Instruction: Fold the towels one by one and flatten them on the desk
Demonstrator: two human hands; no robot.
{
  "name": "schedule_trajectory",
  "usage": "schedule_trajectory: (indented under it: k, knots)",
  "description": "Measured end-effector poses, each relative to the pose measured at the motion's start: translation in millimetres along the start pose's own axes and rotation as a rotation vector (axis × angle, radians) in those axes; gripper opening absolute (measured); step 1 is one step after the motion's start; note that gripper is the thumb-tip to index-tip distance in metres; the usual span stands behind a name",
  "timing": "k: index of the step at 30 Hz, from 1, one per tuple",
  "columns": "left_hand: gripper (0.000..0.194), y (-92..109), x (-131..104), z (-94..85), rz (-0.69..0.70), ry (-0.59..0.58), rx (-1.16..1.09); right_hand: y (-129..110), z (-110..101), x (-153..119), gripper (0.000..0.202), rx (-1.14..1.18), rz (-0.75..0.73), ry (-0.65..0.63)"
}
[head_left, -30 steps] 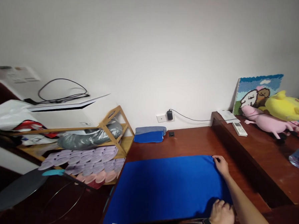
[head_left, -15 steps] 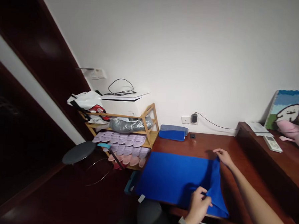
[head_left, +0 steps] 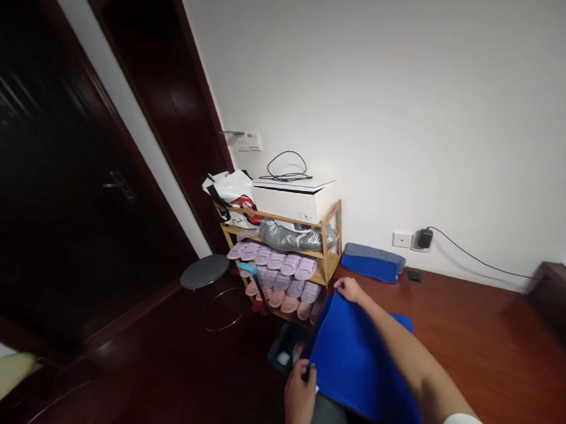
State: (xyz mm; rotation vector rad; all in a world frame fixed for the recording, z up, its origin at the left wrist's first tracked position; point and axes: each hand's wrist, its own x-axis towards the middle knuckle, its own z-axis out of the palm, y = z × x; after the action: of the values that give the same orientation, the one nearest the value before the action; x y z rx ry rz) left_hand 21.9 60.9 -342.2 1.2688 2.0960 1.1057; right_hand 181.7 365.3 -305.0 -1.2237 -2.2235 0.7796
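Observation:
A large blue cloth [head_left: 360, 361] lies over the near left part of the reddish-brown table [head_left: 476, 336]. My right hand [head_left: 350, 290] pinches its far left corner. The near left corner is pinched between the thumb and fingers of my left hand [head_left: 301, 390]. Between the two hands the left edge is raised. Part of the cloth is hidden under my right forearm. Behind it, against the wall, lies a folded blue and grey cloth [head_left: 373, 262].
Left of the table stands a wooden rack [head_left: 330, 265] with slippers [head_left: 275, 260], a white box [head_left: 288, 201] and a bag [head_left: 231, 193]. Beside it are a round stool [head_left: 205, 271] and a bin [head_left: 280, 351]. A black plug [head_left: 424, 238] sits in the wall socket.
The view has turned left. Both hands have moved from the cloth's right side to its left edge, and that edge is now lifted. The cloth's right part has been folded over.

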Motion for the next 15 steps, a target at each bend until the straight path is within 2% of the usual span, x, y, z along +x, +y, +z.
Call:
schedule_trajectory:
  k: [3,6,10,15]
  knots:
    - [0.032,-55,16,4.1,0.053,0.088,0.189,-2,42,12,0.031,-0.079,0.005,-0.086]
    - [0.031,-92,19,21.8,0.142,0.206,0.162,10,67,14,0.036,-0.148,0.016,-0.115]
    - [0.03,-111,19,42.5,0.231,0.39,0.136,28,77,14,0.042,-0.197,-0.032,-0.135]
    - [0.029,-118,21,48.3,0.218,0.42,0.115,32,74,10,0.035,-0.215,-0.124,-0.139]
